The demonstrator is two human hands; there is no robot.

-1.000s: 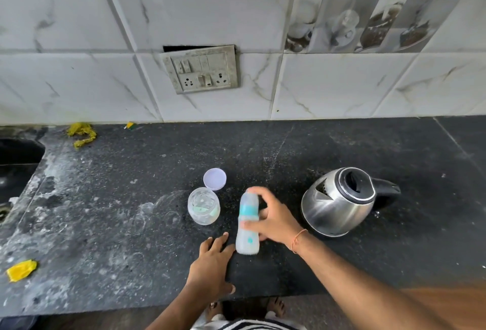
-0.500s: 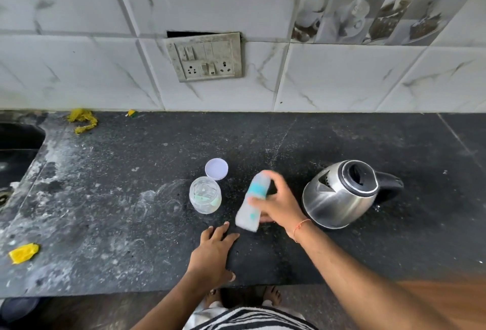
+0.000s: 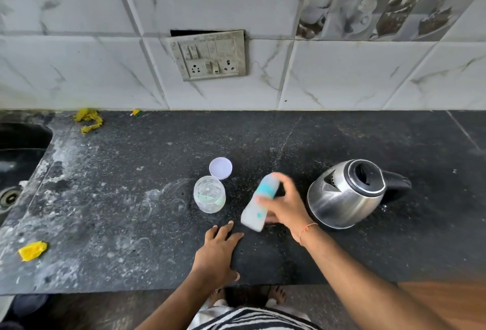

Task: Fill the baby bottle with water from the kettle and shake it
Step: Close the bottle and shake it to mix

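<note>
My right hand [image 3: 285, 204] grips the baby bottle [image 3: 256, 206], a translucent bottle with a teal collar, tilted with its top leaning away to the right and blurred by motion. It hovers just above the black countertop [image 3: 131, 211]. My left hand [image 3: 218, 253] rests flat on the counter near its front edge, fingers spread, holding nothing. The steel kettle [image 3: 344, 195] with a black handle stands to the right of the bottle, its lid opening showing dark.
A clear jar-like container [image 3: 209, 197] stands left of the bottle, with a round white lid [image 3: 220, 167] lying behind it. Yellow scraps [image 3: 33, 250] lie at the left. A sink [image 3: 15, 156] is at the far left, a wall socket panel [image 3: 210, 54] behind.
The bottle stood upright in my right hand a second ago; it has tilted and lifted off the counter, blurred with movement. My left hand stays flat. The view shifted slightly.
</note>
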